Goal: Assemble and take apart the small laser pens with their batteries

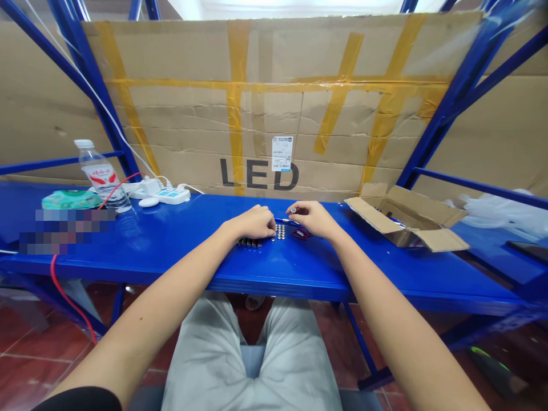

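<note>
My left hand point(256, 223) rests low over the blue table, its fingers bent downward. What its fingertips hold, if anything, is hidden. Beside them small round silver pieces point(281, 232) stand in short rows. Several dark, shiny cylinders point(249, 243) lie partly under that hand. With thumb and forefinger, my right hand point(315, 219) pinches a small silvery disc point(293, 210). A slim blue rod point(281, 220) with a metal section lies between the hands. Below my right fingers is a dark red looped item point(301, 233), too small to name.
An open cardboard box point(405, 220) stands on the right of the table point(171, 251). At the left are a water bottle point(103, 174), a green packet point(71, 200), a white power strip point(166, 195) and a red cable point(71, 308). Large taped cardboard point(184, 125) walls the back.
</note>
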A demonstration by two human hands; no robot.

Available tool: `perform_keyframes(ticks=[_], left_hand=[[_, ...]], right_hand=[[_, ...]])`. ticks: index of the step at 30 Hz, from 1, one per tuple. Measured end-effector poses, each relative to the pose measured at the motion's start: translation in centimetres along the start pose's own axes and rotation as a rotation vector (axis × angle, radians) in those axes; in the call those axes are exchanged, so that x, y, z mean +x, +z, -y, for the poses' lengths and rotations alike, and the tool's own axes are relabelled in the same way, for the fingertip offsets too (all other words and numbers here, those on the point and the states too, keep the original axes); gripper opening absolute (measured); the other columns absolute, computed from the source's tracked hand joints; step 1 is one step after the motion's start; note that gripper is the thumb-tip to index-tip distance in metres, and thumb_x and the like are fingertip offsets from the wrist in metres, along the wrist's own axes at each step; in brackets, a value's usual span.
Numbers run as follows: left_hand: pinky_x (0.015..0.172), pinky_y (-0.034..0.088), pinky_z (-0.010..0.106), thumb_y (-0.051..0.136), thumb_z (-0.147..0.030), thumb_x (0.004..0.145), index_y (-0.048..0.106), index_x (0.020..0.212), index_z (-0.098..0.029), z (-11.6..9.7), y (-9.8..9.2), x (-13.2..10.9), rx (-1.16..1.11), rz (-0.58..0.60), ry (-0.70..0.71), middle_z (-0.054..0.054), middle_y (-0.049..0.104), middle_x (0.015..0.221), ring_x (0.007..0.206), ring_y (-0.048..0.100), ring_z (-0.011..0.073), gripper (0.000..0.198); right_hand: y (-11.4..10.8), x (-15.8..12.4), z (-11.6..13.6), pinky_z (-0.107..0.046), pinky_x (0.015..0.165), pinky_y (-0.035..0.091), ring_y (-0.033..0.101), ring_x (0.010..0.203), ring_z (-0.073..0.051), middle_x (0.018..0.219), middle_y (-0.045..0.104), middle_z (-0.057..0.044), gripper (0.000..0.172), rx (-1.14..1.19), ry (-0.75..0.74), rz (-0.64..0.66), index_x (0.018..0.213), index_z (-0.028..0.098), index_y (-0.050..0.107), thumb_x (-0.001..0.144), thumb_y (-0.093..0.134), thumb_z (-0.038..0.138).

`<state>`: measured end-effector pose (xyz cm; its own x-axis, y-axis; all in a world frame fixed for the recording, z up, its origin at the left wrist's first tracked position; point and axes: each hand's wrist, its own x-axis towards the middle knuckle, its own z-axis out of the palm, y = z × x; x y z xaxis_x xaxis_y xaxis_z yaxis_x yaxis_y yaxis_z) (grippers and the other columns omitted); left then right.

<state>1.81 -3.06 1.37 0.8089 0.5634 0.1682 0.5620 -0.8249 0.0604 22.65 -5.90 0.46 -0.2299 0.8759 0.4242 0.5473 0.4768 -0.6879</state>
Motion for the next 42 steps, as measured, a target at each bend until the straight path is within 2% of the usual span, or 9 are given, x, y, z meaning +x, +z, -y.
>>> perform_keyframes(ticks=[8,10,15,21,24,28,34,38,42], left_hand=[[0.080,0.039,0.032,0.068,-0.024,0.075,0.071,0.073,-0.021,0.2,0.5,0.4,-0.020,-0.025,-0.021,0.003,0.070,0.077,0.087,0.059,0.0214,0.006],[0.078,0.041,0.030,0.065,-0.021,0.077,0.071,0.076,-0.019,0.1,0.4,0.4,-0.064,-0.129,0.027,0.003,0.070,0.078,0.083,0.060,0.0193,0.006],[0.071,0.046,0.026,0.060,-0.021,0.087,0.069,0.088,-0.016,-0.7,0.1,0.5,-0.200,-0.573,0.107,0.004,0.069,0.082,0.075,0.062,0.0140,0.010],[0.075,0.049,0.028,0.057,-0.018,0.090,0.066,0.090,-0.017,-1.3,1.1,1.2,-0.184,-0.625,0.212,0.005,0.069,0.086,0.080,0.064,0.0146,0.010],[0.076,0.049,0.029,0.054,-0.016,0.090,0.067,0.090,-0.017,-1.5,1.3,1.2,-0.172,-0.610,0.225,0.006,0.069,0.088,0.082,0.064,0.0156,0.013],[0.074,0.046,0.029,0.053,-0.015,0.085,0.068,0.092,-0.017,-1.5,0.4,0.6,-0.155,-0.548,0.138,0.005,0.069,0.088,0.078,0.061,0.0156,0.016],[0.082,0.037,0.037,0.058,-0.019,0.075,0.073,0.073,-0.019,-0.6,-1.1,-0.9,0.061,-0.172,0.132,0.004,0.067,0.075,0.086,0.051,0.0216,0.015],[0.085,0.032,0.038,0.062,-0.029,0.076,0.075,0.076,-0.021,-1.0,-1.2,-1.0,0.050,-0.031,0.118,0.005,0.067,0.080,0.091,0.047,0.0229,0.015],[0.085,0.030,0.037,0.063,-0.026,0.075,0.074,0.073,-0.021,-1.5,-0.9,-0.7,0.063,0.063,0.087,0.005,0.066,0.078,0.095,0.047,0.0240,0.012]], right_hand=[[0.0,0.0,-0.4,-0.030,0.074,0.048,0.063,0.077,-0.017,0.085,0.072,-0.005,0.016,0.011,-0.018,0.019,0.083,0.016,0.071,0.073,0.061,0.023],[0.1,0.0,-0.5,-0.030,0.074,0.048,0.063,0.076,-0.017,0.084,0.072,-0.005,0.015,0.001,-0.029,0.026,0.082,0.016,0.071,0.073,0.061,0.023],[0.3,0.0,-0.8,-0.028,0.066,0.044,0.058,0.069,-0.016,0.075,0.068,-0.002,0.016,-0.030,-0.004,0.040,0.082,0.016,0.070,0.074,0.061,0.026],[0.3,-0.1,-0.6,-0.026,0.059,0.039,0.051,0.063,-0.013,0.068,0.061,0.000,0.015,-0.008,-0.023,0.080,0.077,0.015,0.066,0.074,0.060,0.028],[0.2,-0.1,-0.4,-0.026,0.060,0.040,0.053,0.063,-0.013,0.068,0.061,0.000,0.016,0.023,-0.019,0.093,0.079,0.015,0.067,0.074,0.060,0.028],[0.1,-0.1,-0.3,-0.028,0.066,0.044,0.058,0.068,-0.015,0.072,0.067,-0.002,0.014,0.023,-0.029,0.059,0.078,0.015,0.068,0.073,0.061,0.026],[0.0,0.0,-0.2,-0.029,0.075,0.048,0.064,0.079,-0.018,0.084,0.073,-0.005,0.015,0.007,0.018,0.031,0.081,0.016,0.071,0.071,0.060,0.018],[0.0,0.0,-0.2,-0.030,0.074,0.049,0.064,0.079,-0.019,0.083,0.073,-0.006,0.015,-0.004,0.025,0.030,0.082,0.016,0.071,0.072,0.060,0.019],[0.0,0.0,-0.2,-0.030,0.073,0.049,0.064,0.078,-0.019,0.082,0.073,-0.006,0.015,0.005,0.022,0.034,0.082,0.016,0.070,0.071,0.060,0.020]])
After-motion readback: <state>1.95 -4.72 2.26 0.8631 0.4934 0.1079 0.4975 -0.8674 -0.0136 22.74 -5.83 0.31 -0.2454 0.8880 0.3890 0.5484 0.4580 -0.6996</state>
